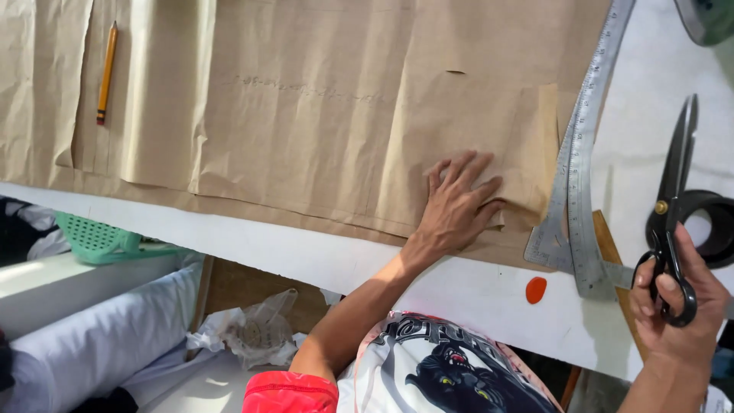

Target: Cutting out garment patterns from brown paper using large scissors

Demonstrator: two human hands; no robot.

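Right hand [677,306] grips black-handled steel scissors [674,206], blades together, while left hand [456,203] presses flat, fingers spread, on creased brown pattern paper [306,107] beside curved metal ruler [577,176].

I see the paper sheets [306,115] spread across the table [489,294], reaching its near edge. A pencil [106,73] lies on them at far left. My left hand [457,206] rests flat on the paper near its right end. Right of it lies a metal ruler [577,176], with a chalk piece [536,289] near it. My right hand [677,306], further right, holds scissors [673,222] pointing away.
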